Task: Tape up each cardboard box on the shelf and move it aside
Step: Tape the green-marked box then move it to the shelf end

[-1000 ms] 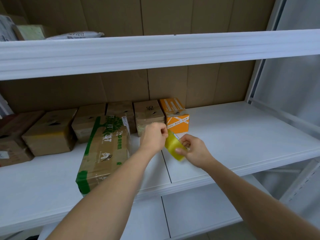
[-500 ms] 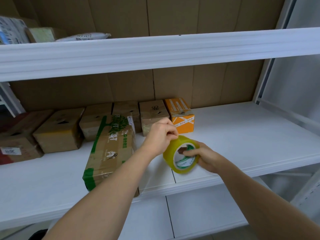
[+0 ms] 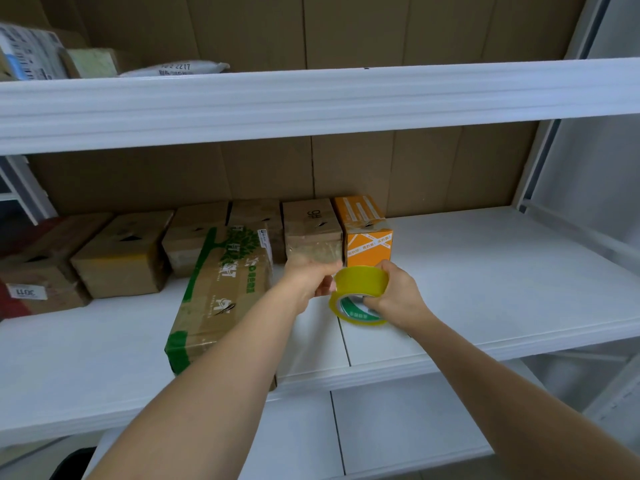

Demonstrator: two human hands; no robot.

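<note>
- A row of plain brown cardboard boxes (image 3: pixel 124 258) stands along the far edge of the white shelf (image 3: pixel 485 278), backed by brown cardboard sheeting; an orange box (image 3: pixel 367 233) with white printed stripes closes the row at its right end.
- Nearer, a long cardboard box with green print (image 3: pixel 221 296) lies flat, its long axis running from the near edge of the shelf toward the far row, with glossy clear tape along its top. Its near end reaches the shelf's front lip, and the left forearm crosses over its near right corner.
- The yellow tape roll (image 3: pixel 360 294) is held above the shelf, right of the long box and just in front of the orange box, tilted so its open core and green-and-white inner label face near and down.
- The right hand (image 3: pixel 398 296) grips the roll, fingers curled into the core and thumb over the outer band.
- The left hand (image 3: pixel 311 282) touches the roll's left edge, fingers curled; what they pinch I cannot tell.
- The upper shelf (image 3: pixel 311 98) carries a white mailer bag (image 3: pixel 176 69) and printed packages (image 3: pixel 31 53) at far left.
</note>
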